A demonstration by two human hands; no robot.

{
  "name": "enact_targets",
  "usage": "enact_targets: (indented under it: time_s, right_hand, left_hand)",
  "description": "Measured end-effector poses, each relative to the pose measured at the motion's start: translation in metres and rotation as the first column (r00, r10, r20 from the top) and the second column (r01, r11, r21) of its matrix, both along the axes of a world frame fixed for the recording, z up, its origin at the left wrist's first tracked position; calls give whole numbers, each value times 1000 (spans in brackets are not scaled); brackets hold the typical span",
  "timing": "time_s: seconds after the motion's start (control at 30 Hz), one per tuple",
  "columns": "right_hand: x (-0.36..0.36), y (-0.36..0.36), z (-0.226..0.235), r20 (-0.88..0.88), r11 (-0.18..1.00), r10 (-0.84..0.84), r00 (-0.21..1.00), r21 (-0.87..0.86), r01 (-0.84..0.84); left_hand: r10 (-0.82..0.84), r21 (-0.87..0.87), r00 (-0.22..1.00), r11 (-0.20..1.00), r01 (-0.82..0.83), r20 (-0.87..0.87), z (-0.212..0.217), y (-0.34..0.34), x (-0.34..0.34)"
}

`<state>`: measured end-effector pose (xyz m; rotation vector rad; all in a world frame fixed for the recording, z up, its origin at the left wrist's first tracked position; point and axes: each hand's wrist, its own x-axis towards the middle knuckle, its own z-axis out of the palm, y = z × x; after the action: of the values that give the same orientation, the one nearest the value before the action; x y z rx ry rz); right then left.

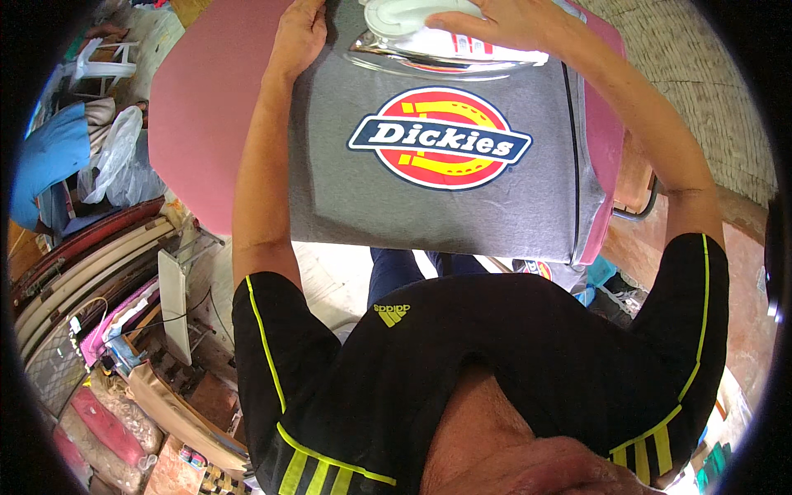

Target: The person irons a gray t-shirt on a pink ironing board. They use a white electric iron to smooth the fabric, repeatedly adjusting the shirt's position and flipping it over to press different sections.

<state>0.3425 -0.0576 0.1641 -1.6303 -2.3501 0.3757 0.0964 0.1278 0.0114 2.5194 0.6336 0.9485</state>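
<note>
A grey garment (330, 190) with a red, yellow and dark blue printed emblem (441, 139) is spread over a pink-covered ironing board (198, 107). On its far part sits a white and silver clothes iron (396, 21). My right hand (495, 25) lies over the iron's handle, the thumb reaching left across it. At the garment's far left edge is my left hand (304, 33), touching the cloth or just beside it. The top of the picture cuts off its fingers, so their grip is hidden.
To the left are a white plastic stool (103, 66), a clear plastic bag (124, 157) and a blue cloth (54, 165). Several stacked boards (91, 256) stand at the lower left. A woven mat-like surface (701, 91) lies beyond my right arm.
</note>
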Motion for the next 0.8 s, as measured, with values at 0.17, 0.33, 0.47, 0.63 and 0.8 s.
enact_targets:
  time_s: [0.17,0.33,0.47,0.63,0.8]
  right_hand:
    - [14,1,2,13,998,21,1000,-61,-20]
    - [4,9,-12,84,998,49,995,-46,-46]
    - [-8,3,-3,26,995,-64,998,-68,66]
    - [-8,-2,-1,-8,982,-170,985,-85,169]
    - [-10,-4,1,-15,983,-163,987,-88,161]
  left_hand:
    - [16,-72,998,997,-11,61,7,-7,0]
    - [60,-195,990,980,-34,131,24,-20,4]
    - [29,-173,974,985,10,223,12,-14,0]
    - [33,-84,975,996,-14,219,12,-14,4]
    - [22,29,988,999,-26,152,8,-11,8]
